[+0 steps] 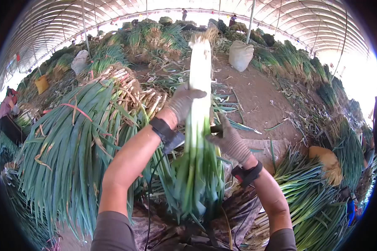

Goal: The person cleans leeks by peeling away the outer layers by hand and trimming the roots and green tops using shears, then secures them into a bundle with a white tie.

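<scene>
An upright bundle of green onions (200, 71), white stalks and roots at the top and green leaves hanging below, stands in front of me. My left hand (184, 101), in a grey glove, is closed around its left side at the white part. On the right side, lower down, my gloved right hand (230, 140) has its fingers bent around a dark object (216, 129) beside the stalks; what that object is I cannot make out. Both wrists wear black straps. The leaves reach down to my lap.
A large pile of green onions (67, 146) lies at the left, another (310, 192) at the lower right. White sacks (241, 55) and a yellow sack (42, 84) stand farther off. A person (8, 106) is at the far left. Leaf scraps litter the soil (255, 96).
</scene>
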Available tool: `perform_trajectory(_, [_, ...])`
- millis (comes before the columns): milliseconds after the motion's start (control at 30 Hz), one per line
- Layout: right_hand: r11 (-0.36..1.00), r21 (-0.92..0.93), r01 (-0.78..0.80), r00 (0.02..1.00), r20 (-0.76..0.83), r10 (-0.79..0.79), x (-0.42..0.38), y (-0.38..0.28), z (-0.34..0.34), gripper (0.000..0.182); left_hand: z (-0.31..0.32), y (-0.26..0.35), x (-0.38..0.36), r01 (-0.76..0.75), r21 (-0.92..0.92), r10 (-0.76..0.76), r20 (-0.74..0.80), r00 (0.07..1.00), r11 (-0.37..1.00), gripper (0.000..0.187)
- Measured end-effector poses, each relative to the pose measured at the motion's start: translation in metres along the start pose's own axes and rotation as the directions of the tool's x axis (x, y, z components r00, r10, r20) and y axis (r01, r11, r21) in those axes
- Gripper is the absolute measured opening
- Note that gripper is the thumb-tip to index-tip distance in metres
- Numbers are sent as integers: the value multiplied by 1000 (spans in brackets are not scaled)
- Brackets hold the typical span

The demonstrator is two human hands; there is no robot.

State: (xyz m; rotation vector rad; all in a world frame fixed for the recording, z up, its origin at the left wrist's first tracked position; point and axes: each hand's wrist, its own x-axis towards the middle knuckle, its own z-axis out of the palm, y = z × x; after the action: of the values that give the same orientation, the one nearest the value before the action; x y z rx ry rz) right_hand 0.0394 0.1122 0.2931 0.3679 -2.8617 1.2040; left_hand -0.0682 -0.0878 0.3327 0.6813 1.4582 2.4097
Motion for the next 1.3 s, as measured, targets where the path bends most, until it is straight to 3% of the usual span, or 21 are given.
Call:
perform_trajectory(100, [864,444,237,971,-82,-224,12,6,8,69,-1,19,-6,-47,86,43,47,998,995,42])
perform_trajectory(133, [844,420,335,941,-197,-276,15,0,15,50,2,20,-10,-65,114,58,70,996,991,43])
perform_trajectory(233, [927,277,251,965,-152,-215,20,-19,25,34,5,13,-30,-52,151,39,89,995,987,46])
perform_trajectory(300, [912,44,407,856,-366,-365,27,-2,44,25,0,5,-34,-67,181,52,89,995,981,47])
perform_trajectory(400, [948,187,257,916,-360,-177,5,-10,50,22,-6,-4,-46,-88,217,103,-56,993,972,39])
perform_trajectory(433, [917,245,316,891,-407,-198,1,-12,56,25,-5,-2,-53,-108,263,135,-88,987,959,37])
perform_trajectory(500, [977,76,197,901,-406,-150,-5,-2,62,27,-4,3,-66,-47,250,84,-141,986,967,37])
perform_trajectory(567, [986,15,164,878,-457,-140,-3,25,80,30,-6,-2,-71,-79,136,95,-121,988,988,38])
perform_trajectory(600, [989,-17,146,867,-480,-136,-3,34,88,32,-7,-10,-72,-83,169,105,-125,986,982,39])
perform_trajectory(667, [995,86,54,923,-384,-16,-12,31,100,32,-10,-24,-75,-87,235,121,-135,983,968,40])
perform_trajectory(700, [991,136,1,943,-330,44,-15,27,108,32,-5,-23,-82,17,261,16,-124,992,965,46])
perform_trajectory(800, [982,176,72,942,-336,-8,-20,21,123,34,1,-38,-86,12,342,38,-140,989,940,57])
perform_trajectory(900, [968,212,131,949,-308,-61,-26,21,130,34,-15,-50,-83,-7,356,77,-184,980,935,53])
perform_trajectory(967, [960,234,152,957,-278,-84,-33,23,130,35,-22,-48,-83,29,258,2,-120,993,966,52])
perform_trajectory(1000, [984,151,95,971,-231,-59,-34,23,129,35,-26,-51,-82,1,273,32,-117,993,962,52])
perform_trajectory(1033, [959,219,182,959,-255,-123,-34,23,130,36,-23,-50,-84,-21,288,57,-116,992,957,53])
perform_trajectory(1100, [874,350,337,919,-322,-226,-35,26,136,40,-20,-43,-87,-59,79,66,-90,994,995,56])
perform_trajectory(1133, [856,454,247,961,-226,-157,-34,37,143,43,-29,-45,-86,35,144,-6,-198,980,989,55])
perform_trajectory(1167, [824,547,151,987,-124,-98,-34,49,149,46,-16,-25,-90,-28,215,65,-168,984,976,53])
perform_trajectory(1200, [847,483,222,975,-105,-196,-42,47,146,50,-39,-40,-80,-76,180,117,-230,966,981,46])
perform_trajectory(1300, [683,729,43,998,-7,-55,-57,62,167,48,-59,-31,-77,13,139,36,-343,939,990,33])
